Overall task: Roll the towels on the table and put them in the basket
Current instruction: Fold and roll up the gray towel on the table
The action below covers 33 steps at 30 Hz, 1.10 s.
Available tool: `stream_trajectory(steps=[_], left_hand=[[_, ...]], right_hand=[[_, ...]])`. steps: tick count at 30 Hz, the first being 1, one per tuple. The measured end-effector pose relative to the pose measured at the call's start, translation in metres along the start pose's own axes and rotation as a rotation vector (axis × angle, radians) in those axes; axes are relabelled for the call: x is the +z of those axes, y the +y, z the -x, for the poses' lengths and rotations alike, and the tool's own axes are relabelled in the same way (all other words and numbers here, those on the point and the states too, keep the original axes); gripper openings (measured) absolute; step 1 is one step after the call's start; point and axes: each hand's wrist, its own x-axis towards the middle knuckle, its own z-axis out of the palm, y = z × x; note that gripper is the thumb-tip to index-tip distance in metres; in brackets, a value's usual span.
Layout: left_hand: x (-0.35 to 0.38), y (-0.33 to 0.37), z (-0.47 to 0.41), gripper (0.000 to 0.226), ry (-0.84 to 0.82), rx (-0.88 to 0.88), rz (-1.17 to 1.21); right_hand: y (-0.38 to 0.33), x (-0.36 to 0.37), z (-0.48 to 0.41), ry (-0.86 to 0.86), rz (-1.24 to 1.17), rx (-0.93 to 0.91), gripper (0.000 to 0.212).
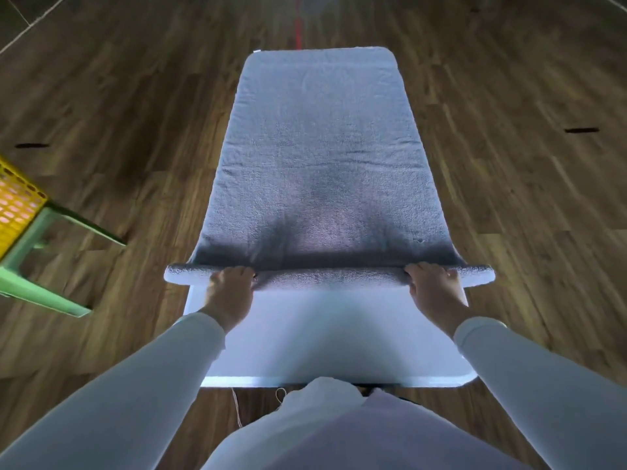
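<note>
A grey towel (322, 147) lies spread lengthwise over the white table (325, 334), reaching its far end. The towel's near edge is turned into a thin roll (329, 276) that runs across the table and sticks out past both sides. My left hand (230, 293) grips the roll left of centre, fingers curled over its top. My right hand (434, 290) grips it right of centre in the same way. The yellow perforated basket (17, 205) stands at the far left edge of the view.
The basket sits on a green plastic stool (40, 259) on the wooden floor (118, 96) to the left of the table. My white sleeves and lap fill the bottom of the view. A red line marks the floor beyond the table.
</note>
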Motion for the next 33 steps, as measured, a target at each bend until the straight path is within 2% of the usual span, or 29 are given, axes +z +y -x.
stream_trajectory(steps=[2, 5, 7, 10, 13, 15, 19, 21, 23, 24, 25, 26, 29, 30, 31, 33], left_hand=[[-0.007, 0.001, -0.005, 0.026, -0.072, -0.002, -0.098], [-0.008, -0.009, -0.007, 0.028, -0.183, 0.112, -0.116], [0.0, -0.02, -0.002, 0.022, -0.12, 0.165, 0.029], [0.007, -0.024, 0.003, 0.047, -0.073, 0.158, 0.145], [0.005, -0.014, 0.003, 0.045, -0.025, 0.11, 0.113], [0.006, -0.01, 0.003, 0.044, -0.042, 0.076, 0.068], [-0.001, -0.003, 0.002, 0.026, -0.049, 0.056, -0.114], [-0.007, -0.001, -0.002, 0.027, -0.135, 0.065, -0.16], [-0.013, -0.005, -0.006, 0.04, -0.336, 0.048, -0.062], [-0.015, -0.007, -0.007, 0.047, -0.454, 0.008, -0.004], [-0.017, -0.009, -0.005, 0.05, -0.486, -0.032, 0.03], [-0.016, -0.012, -0.004, 0.048, -0.401, -0.063, 0.039], [-0.012, -0.015, 0.004, 0.027, 0.105, -0.131, 0.193], [-0.008, -0.012, 0.006, 0.024, 0.167, -0.102, 0.298], [-0.004, -0.008, 0.009, 0.023, 0.151, -0.058, 0.357], [0.008, 0.001, 0.015, 0.032, 0.092, 0.016, 0.31]], right_hand=[[0.0, -0.009, -0.007, -0.061, 0.026, -0.029, 0.023], [0.007, -0.017, -0.008, -0.195, -0.001, -0.121, 0.018], [0.014, -0.016, -0.003, -0.191, 0.001, -0.161, 0.018], [0.019, -0.004, 0.006, -0.049, 0.008, -0.127, 0.032], [0.015, 0.007, 0.011, 0.033, -0.089, -0.058, 0.035], [0.013, 0.006, 0.008, -0.004, -0.13, -0.037, 0.033], [0.017, -0.008, -0.001, -0.105, -0.185, -0.082, 0.024], [0.019, -0.016, -0.006, -0.257, -0.158, -0.098, 0.023], [0.022, -0.022, -0.012, -0.446, -0.126, -0.072, 0.028], [0.023, -0.023, -0.013, -0.482, -0.105, -0.057, 0.029], [0.025, -0.024, -0.014, -0.43, -0.074, -0.055, 0.03], [0.027, -0.023, -0.014, -0.294, -0.042, -0.053, 0.032], [0.027, -0.022, -0.009, 0.103, -0.105, 0.025, 0.032], [0.025, -0.019, -0.008, 0.138, -0.188, 0.031, 0.027], [0.023, -0.016, -0.005, 0.116, -0.249, 0.017, 0.025], [0.02, -0.002, 0.005, 0.011, -0.221, -0.071, 0.03]])
